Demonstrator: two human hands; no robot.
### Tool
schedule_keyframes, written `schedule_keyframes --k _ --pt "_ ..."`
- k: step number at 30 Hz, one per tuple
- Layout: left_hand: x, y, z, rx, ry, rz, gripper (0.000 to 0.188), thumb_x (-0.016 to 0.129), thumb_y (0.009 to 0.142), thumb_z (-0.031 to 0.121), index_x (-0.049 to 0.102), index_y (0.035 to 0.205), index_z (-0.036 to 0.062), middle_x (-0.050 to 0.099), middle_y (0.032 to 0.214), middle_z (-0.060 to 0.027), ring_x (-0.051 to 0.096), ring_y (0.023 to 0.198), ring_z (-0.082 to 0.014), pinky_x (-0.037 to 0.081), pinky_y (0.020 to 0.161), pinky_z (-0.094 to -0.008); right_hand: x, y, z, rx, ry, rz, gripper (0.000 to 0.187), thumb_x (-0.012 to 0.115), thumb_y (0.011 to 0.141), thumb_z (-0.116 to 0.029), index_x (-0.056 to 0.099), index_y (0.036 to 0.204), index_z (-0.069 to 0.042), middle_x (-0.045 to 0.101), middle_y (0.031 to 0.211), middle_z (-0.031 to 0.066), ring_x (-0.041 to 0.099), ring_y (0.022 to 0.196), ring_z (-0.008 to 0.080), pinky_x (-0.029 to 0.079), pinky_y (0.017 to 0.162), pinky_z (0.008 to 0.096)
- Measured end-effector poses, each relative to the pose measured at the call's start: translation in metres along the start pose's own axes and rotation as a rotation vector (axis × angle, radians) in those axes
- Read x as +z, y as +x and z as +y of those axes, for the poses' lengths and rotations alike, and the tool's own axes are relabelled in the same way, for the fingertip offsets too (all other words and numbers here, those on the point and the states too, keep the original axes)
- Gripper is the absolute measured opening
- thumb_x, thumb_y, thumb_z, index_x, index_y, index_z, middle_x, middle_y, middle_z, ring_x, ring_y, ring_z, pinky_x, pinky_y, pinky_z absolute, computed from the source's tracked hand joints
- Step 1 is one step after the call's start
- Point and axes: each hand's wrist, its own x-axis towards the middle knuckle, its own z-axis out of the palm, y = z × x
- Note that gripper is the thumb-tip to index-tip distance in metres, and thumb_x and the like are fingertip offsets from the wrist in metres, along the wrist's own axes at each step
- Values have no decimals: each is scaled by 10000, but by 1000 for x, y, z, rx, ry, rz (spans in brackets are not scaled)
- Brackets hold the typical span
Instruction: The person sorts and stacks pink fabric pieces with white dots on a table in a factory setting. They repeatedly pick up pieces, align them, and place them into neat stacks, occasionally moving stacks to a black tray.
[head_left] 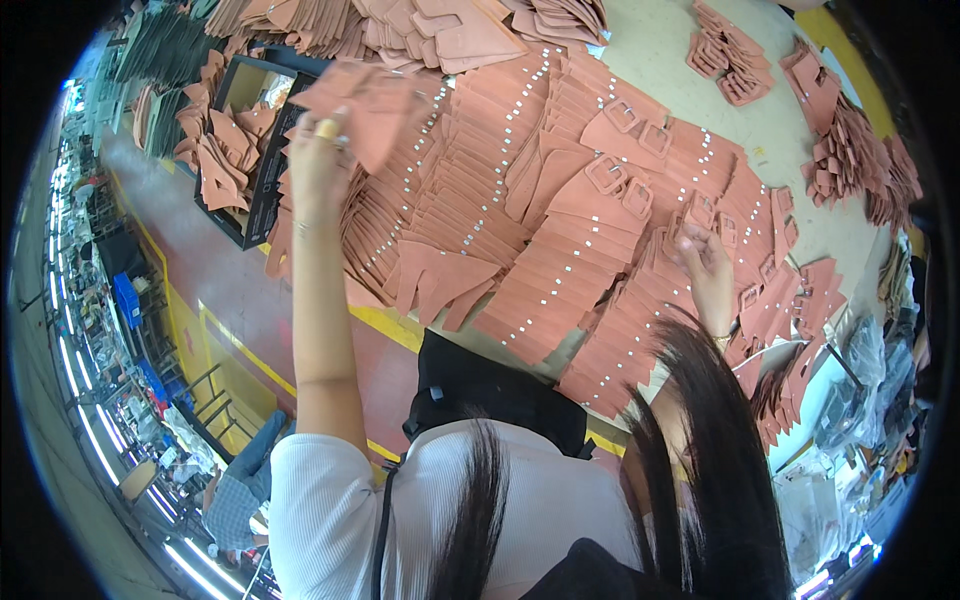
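Observation:
My left hand (322, 165) is raised at the left of the table, its fingers closed on a salmon-coloured cut leather piece (368, 105) that looks slightly blurred. A yellow band wraps one finger of that hand. Over the right part of the table, my right hand (706, 268) has its fingers curled at the edge of a leather piece with a buckle-shaped end (698, 212). Beneath both hands spread overlapping rows of salmon leather pieces (465, 200), many with small white tags. More buckle-shaped pieces (608, 175) lie on top of the rows between my hands.
A black-edged box (262, 200) of loose leather pieces stands at the left. Stacks of cut pieces (440, 30) lie along the far side, with more bundles (850, 160) at the far right. Clear plastic bags (850, 385) sit at the right. Another person (240, 490) is at lower left.

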Motion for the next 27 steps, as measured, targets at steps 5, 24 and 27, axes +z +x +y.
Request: schedule_keyframes --k 5,24,27 --pt "-66 77 -34 -177 81 158 165 654 842 47 525 932 95 527 790 -2 541 680 -155 529 658 -366 -8 -7 -10 -87 -134 26 287 610 925 -152 575 1157 13 621 1008 51 581 906 105 509 764 252" --pt "-56 97 -20 175 1312 -16 353 650 866 426 633 899 75 534 624 42 446 466 -31 294 382 -196 -74 10 45 230 -721 397 407 682 816 -317 648 1097 -25 652 1089 188 640 988 280 489 859 385" --pt "20 42 -15 -125 827 -349 268 632 904 359 637 899 91 434 604 89 352 471 4 214 388 -173 -68 13 53 262 -549 393 376 692 789 -289 649 1041 -14 609 1085 217 590 1015 377 458 884 440"
